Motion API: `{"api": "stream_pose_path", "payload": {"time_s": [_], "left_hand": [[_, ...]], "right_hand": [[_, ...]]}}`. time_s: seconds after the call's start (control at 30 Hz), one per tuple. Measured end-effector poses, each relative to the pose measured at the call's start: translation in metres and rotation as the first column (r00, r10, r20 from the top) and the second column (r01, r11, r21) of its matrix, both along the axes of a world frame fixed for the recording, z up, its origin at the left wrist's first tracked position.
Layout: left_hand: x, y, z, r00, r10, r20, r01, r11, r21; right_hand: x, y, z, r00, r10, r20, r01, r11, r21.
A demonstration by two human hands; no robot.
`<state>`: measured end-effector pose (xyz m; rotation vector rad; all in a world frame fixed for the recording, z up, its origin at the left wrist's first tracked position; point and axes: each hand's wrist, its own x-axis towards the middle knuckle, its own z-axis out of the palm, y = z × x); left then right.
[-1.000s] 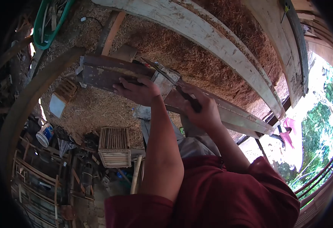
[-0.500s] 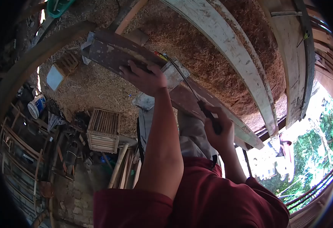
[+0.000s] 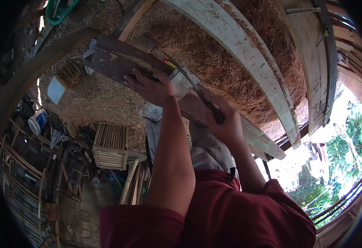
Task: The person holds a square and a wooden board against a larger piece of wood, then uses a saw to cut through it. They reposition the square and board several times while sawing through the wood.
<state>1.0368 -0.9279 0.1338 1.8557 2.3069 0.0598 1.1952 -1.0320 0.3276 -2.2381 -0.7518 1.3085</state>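
My left hand [image 3: 154, 88] lies on a dark brown, worn board [image 3: 110, 58], fingers stretched out across its face. In my right hand [image 3: 226, 120] is a long narrow-bladed hand tool [image 3: 185, 75] with a dark handle, my fingers wrapped round the handle. Its blade slants up and left, crossing over a whitish block [image 3: 183, 84] close to my left wrist. Beside the blade's far part shows a small yellow and red item [image 3: 169, 63]. The brown board continues on the right as a lower length [image 3: 193, 105], partly hidden behind my right hand.
Long curved pale planks [image 3: 247, 58] arch over a heap of brown shavings [image 3: 214, 49] at the upper right. A slatted wooden crate [image 3: 110, 144] stands on the shaving-strewn floor, with a white bucket [image 3: 36, 124] farther left. A green basin [image 3: 59, 12] shows at the top left.
My right hand has pushed up and left with the tool, so its blade reaches farther past the whitish block. My left hand stays on the board.
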Motion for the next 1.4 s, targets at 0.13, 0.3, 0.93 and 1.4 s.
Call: {"api": "stream_pose_path", "payload": {"time_s": [0.13,0.3,0.93,1.4], "left_hand": [[-0.003,-0.002,0.0,1.0,-0.01,-0.012,0.01,1.0,-0.008],[-0.002,0.0,0.0,1.0,-0.011,0.008,0.011,1.0,0.02],[0.0,0.005,-0.003,1.0,-0.002,-0.011,0.002,1.0,0.01],[0.001,0.002,0.006,1.0,0.008,0.013,-0.007,1.0,-0.031]], "right_hand": [[0.007,-0.019,0.038,0.993,-0.081,-0.083,0.074,0.994,-0.08],[-0.001,0.015,-0.017,1.0,-0.027,0.012,0.026,0.998,0.055],[-0.006,-0.002,0.004,1.0,-0.025,0.016,0.026,0.998,-0.063],[0.011,-0.037,0.048,0.996,-0.081,-0.049,0.073,0.986,-0.148]]}}
